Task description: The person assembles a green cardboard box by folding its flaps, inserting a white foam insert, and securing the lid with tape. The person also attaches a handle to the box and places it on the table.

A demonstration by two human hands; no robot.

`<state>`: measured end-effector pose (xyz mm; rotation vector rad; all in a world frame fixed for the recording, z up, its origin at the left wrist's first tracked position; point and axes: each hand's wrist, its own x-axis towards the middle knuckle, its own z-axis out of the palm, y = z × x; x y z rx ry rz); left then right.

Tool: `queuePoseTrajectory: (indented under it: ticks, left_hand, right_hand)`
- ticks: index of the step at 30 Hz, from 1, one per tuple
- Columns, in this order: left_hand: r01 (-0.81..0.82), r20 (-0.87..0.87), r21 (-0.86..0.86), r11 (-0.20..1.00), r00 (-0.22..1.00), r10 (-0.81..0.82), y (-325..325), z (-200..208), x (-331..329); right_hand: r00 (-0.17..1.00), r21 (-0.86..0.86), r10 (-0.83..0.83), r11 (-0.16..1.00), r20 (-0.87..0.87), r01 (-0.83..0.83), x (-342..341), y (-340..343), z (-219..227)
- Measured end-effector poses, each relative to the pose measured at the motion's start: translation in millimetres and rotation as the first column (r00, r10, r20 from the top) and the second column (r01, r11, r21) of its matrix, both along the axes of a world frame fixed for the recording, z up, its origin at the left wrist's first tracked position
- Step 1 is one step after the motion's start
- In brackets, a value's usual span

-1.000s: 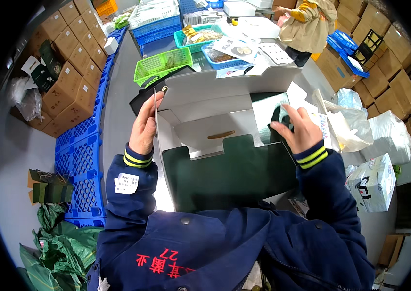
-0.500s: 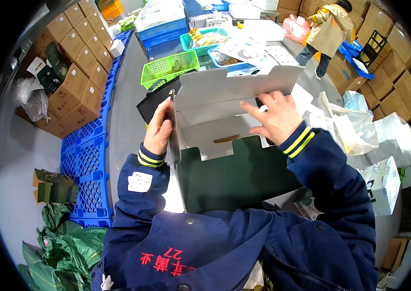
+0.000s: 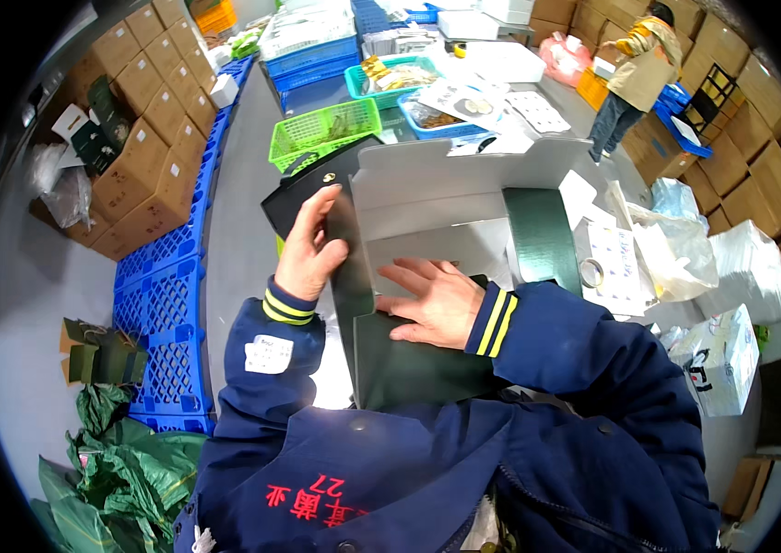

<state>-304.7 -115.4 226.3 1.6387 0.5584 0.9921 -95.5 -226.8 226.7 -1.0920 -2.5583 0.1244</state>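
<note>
In front of me stands an open carton (image 3: 423, 373), dark green outside and pale grey inside, its long back flap (image 3: 464, 175) raised. A green side flap (image 3: 543, 235) is folded outward on the right. My left hand (image 3: 309, 253) rests at the carton's left side panel, fingers stretched up and thumb apart. Over the front wall lies my right hand (image 3: 432, 302), palm down with fingers spread toward the inner left side. It hides part of the front edge and the inside. A black case (image 3: 303, 189) with a round snap lies behind the left side.
Green (image 3: 321, 134) and teal baskets (image 3: 395, 78) stand farther back on the table. A tape roll (image 3: 591, 272) and plastic bags (image 3: 676, 249) lie to the right. Blue pallets (image 3: 165, 313) and brown cartons (image 3: 142, 175) line the left. A person (image 3: 635, 78) stands at the back right.
My right hand has moved left and down from the carton's right side to its front wall. The right flap now folds outward. My left hand has loosened from the left panel.
</note>
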Motion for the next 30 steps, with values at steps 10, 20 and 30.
queuePoseTrajectory:
  ticks: [10,20,30]
  left_hand:
    - [0.001,0.097,-0.003,1.0,0.995,-0.001,1.4,-9.2,3.6]
    - [-0.279,-0.256,0.344,0.896,0.891,0.376,-6.9,2.1,10.5]
    - [-0.147,-0.177,0.429,0.891,0.954,0.242,-7.5,8.1,17.9]
  right_hand:
    - [0.886,0.223,-0.178,0.929,-0.429,0.295,14.4,30.6,49.9]
    - [0.869,0.196,-0.348,0.881,-0.353,0.432,57.5,-11.2,77.4]
    - [0.775,-0.198,-0.516,0.856,-0.365,0.477,180.2,24.5,7.6]
